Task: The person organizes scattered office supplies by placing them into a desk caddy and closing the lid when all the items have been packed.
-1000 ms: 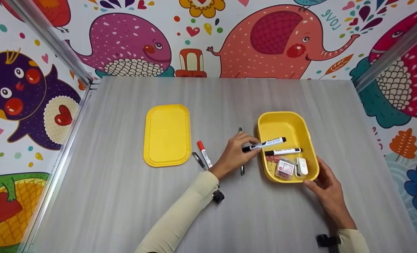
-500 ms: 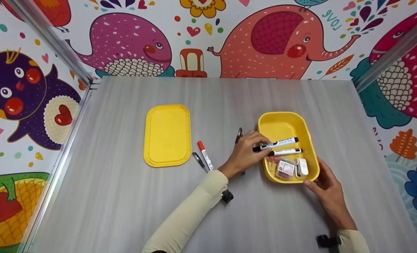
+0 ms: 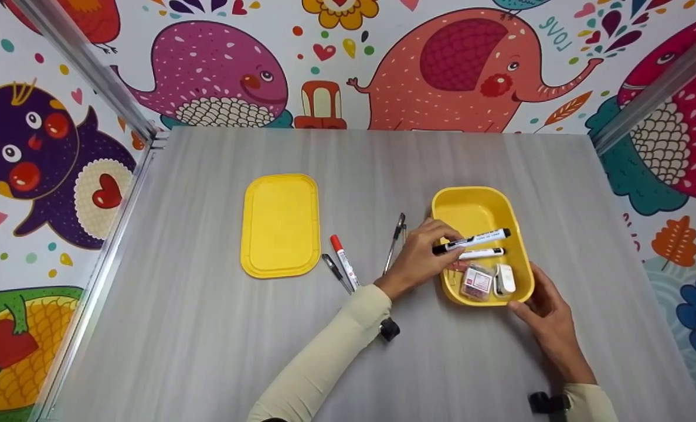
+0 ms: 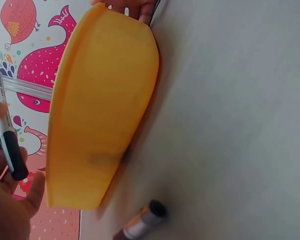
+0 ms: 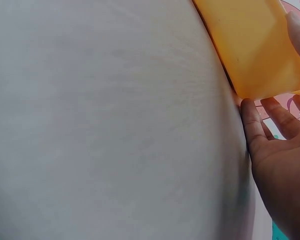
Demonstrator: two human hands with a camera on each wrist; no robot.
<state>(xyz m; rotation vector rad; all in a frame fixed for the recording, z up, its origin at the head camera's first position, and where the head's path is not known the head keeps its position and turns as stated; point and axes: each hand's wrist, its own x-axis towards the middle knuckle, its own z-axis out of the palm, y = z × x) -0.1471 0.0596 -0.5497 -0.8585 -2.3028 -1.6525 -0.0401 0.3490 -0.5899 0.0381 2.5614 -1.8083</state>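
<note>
My left hand (image 3: 421,255) pinches a black-and-white marker (image 3: 485,237) over the yellow box (image 3: 469,204). The marker lies level, its far end pointing right across the box; the left wrist view shows it between thumb and fingers, above the rim. At the box's near right corner, my right hand (image 3: 550,319) holds on with the thumb by the rim and fingers (image 5: 282,117) against the outer wall. Inside the box lie a second white marker (image 3: 484,253), a white stapler (image 3: 504,280), and a small clear case (image 3: 476,282) with a label. My left fingertips partly cover the second marker.
A flat yellow lid (image 3: 280,225) lies on the grey table (image 3: 207,328) to the left. Between lid and box are a red-capped marker (image 3: 344,261), a black-capped pen (image 3: 333,266) and another pen (image 3: 394,237), partly behind my left hand. Patterned walls (image 3: 324,58) border the table.
My left hand has moved right with the marker, carrying it further over the box. More of the pens left of the box now shows. The right hand and box have stayed in place.
</note>
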